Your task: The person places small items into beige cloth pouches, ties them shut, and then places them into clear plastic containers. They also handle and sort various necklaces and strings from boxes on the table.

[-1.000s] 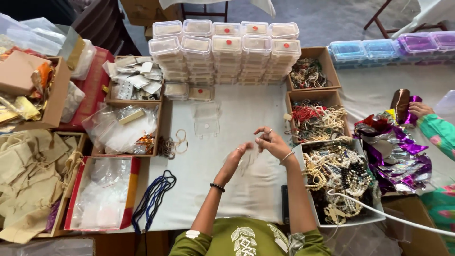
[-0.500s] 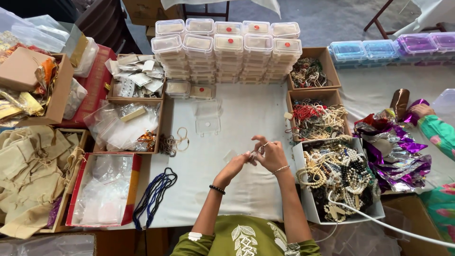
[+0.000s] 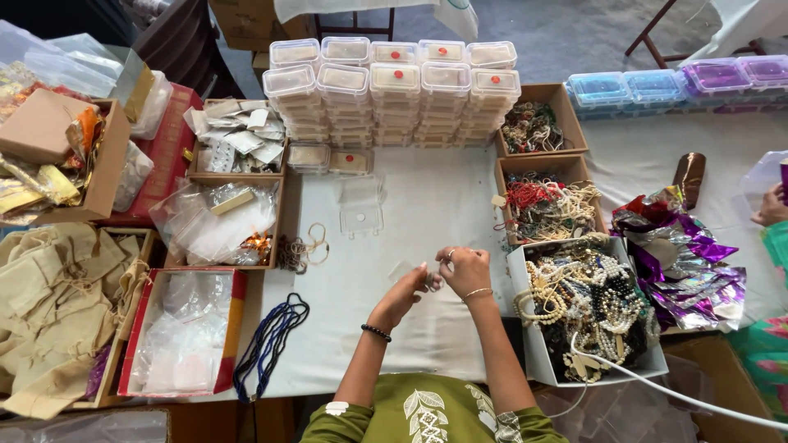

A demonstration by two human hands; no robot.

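Compared with one second ago, both hands sit lower and closer together above the middle of the table (image 3: 427, 205), nearer its front edge. The left hand (image 3: 404, 294) and right hand (image 3: 466, 269) now meet fingertip to fingertip; earlier the right hand's fingers were spread and raised. The fingers are now pinched together on a small clear item (image 3: 432, 280), too small to identify, held between both hands just above the white cloth. This suggests fine handling of that item is in progress. The white tray of bead necklaces (image 3: 584, 305) lies just beside the right wrist, at the table's right edge. The open clear box (image 3: 359, 212) lies untouched behind the hands. At the far right edge, another person's hand (image 3: 771, 207) has drawn back.
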